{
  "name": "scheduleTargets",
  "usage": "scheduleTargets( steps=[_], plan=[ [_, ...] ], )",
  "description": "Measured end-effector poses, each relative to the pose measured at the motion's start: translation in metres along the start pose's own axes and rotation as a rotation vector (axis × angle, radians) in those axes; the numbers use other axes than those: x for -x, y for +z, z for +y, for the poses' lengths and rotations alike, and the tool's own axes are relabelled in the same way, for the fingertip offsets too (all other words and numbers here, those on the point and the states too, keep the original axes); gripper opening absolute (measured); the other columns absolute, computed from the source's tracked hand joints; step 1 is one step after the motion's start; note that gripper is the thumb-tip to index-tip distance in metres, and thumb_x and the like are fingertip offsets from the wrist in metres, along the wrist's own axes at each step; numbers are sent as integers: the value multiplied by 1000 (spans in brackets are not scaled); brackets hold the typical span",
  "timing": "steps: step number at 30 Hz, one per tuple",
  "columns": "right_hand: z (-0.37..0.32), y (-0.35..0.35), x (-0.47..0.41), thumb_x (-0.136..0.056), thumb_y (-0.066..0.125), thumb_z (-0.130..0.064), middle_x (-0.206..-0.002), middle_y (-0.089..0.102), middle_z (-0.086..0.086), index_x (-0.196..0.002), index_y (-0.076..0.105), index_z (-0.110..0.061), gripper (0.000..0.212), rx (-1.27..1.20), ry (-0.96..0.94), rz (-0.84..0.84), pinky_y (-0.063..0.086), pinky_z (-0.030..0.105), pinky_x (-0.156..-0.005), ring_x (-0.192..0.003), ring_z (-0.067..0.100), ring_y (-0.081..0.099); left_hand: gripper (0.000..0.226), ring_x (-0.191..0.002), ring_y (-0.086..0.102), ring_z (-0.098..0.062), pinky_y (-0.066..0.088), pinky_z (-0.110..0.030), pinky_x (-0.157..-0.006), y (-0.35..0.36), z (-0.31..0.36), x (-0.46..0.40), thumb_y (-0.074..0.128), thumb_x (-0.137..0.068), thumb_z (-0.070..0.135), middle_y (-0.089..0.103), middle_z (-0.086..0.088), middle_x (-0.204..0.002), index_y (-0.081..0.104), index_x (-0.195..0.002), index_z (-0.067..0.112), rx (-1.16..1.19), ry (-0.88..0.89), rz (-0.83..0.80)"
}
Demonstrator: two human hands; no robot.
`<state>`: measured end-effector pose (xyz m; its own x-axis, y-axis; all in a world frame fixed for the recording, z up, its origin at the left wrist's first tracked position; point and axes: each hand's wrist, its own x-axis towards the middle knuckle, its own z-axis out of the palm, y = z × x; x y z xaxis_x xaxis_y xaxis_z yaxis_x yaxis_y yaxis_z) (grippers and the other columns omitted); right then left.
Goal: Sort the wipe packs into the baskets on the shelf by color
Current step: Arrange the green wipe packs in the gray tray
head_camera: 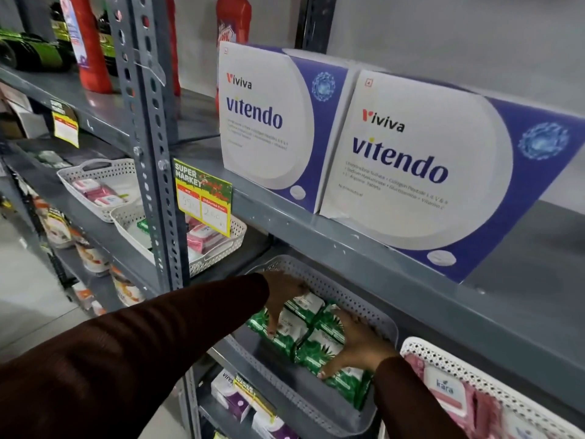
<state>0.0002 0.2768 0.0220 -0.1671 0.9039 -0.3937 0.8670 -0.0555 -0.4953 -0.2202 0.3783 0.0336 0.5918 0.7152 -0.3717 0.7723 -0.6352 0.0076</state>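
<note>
Several green wipe packs [311,335] lie in a grey perforated basket [357,304] on the middle shelf. My left hand [283,296] reaches into the basket's far left part, fingers spread down onto a green pack. My right hand [361,342] lies flat on the packs at the near right, fingers apart. Neither hand lifts a pack. To the right, a white basket [421,348] holds pink wipe packs [456,397]. Further left, a white basket [235,234] holds pink and green packs, and another white basket [95,167] holds pink packs.
Two large white and blue boxes [395,160] stand on the shelf above the baskets. A yellow price tag [202,198] hangs from the shelf edge. A perforated steel upright [148,137] divides the racks. Red bottles [88,42] stand top left. Boxes [234,397] sit on the shelf below.
</note>
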Motion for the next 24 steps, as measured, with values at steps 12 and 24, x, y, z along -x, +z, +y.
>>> scheduleTargets(
  steps=[12,24],
  plan=[
    [-19,32,63,-80,72,-51,-137,60,-3,-137,52,-29,65,65,18,347,49,23,-83,-102,11,67,68,-117,56,-26,46,-31,-92,22,16,52,73,-86,34,54,-7,-138,42,-145,20,78,-17,194],
    [-17,53,55,-85,69,0,-131,64,-3,-131,60,-27,55,30,22,286,52,23,-89,-104,15,67,68,-126,49,-26,41,-30,-102,39,18,42,63,-90,53,50,-11,-142,48,-141,12,333,-194,83]
  ],
)
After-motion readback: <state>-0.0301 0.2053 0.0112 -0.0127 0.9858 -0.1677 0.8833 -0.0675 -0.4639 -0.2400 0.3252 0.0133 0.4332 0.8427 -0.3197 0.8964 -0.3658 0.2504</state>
